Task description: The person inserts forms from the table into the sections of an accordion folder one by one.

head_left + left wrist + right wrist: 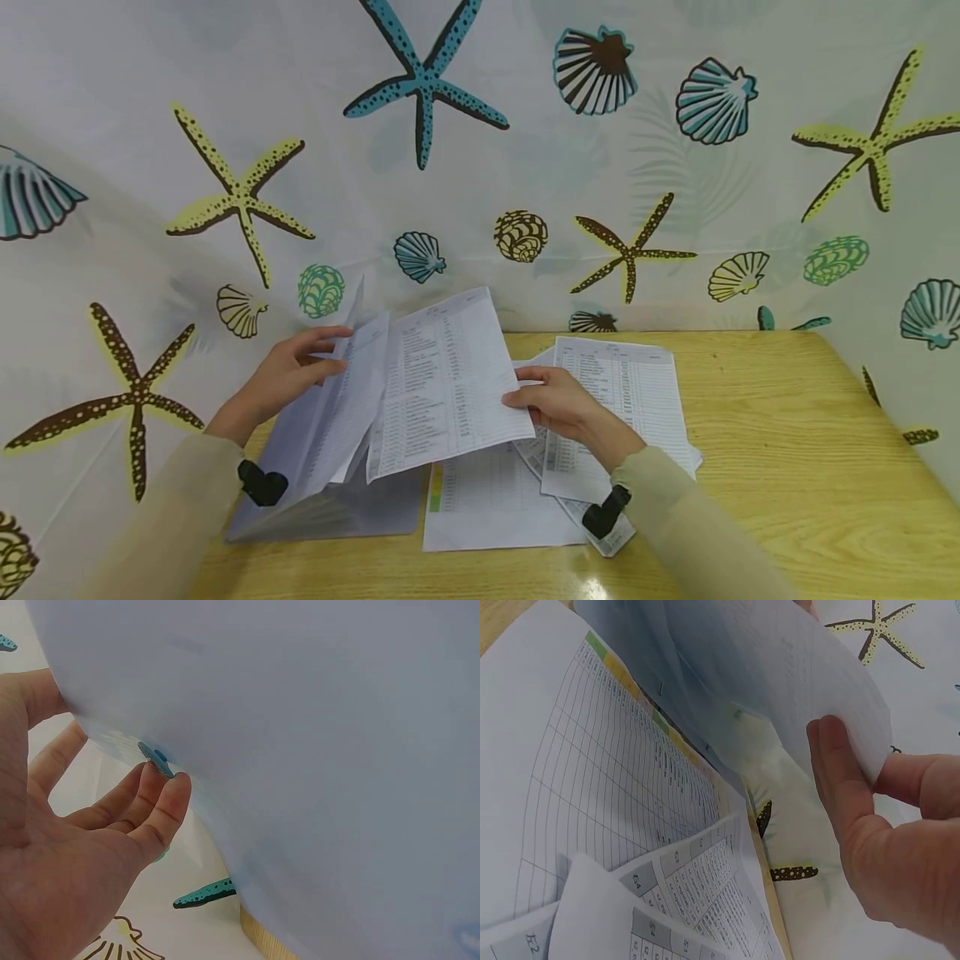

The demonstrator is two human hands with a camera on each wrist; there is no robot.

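Note:
A translucent bluish plastic folder (390,504) stands partly open on the left of the table, with printed papers inside. My left hand (281,375) holds its raised cover by the edge; in the left wrist view the cover (315,765) fills most of the picture beside the fingers. A printed sheet (442,375) with a table of rows is tilted up at the folder's opening. My right hand (562,404) pinches this sheet's right edge between thumb and fingers, as the right wrist view also shows. The sheet's left part overlaps the folder.
Right of the folder, several printed papers lie overlapping, among them a lined list (618,392) and a sheet with a yellow and green strip (495,500). The wooden table (787,450) extends to the right. A cloth (480,183) with starfish and shells hangs behind.

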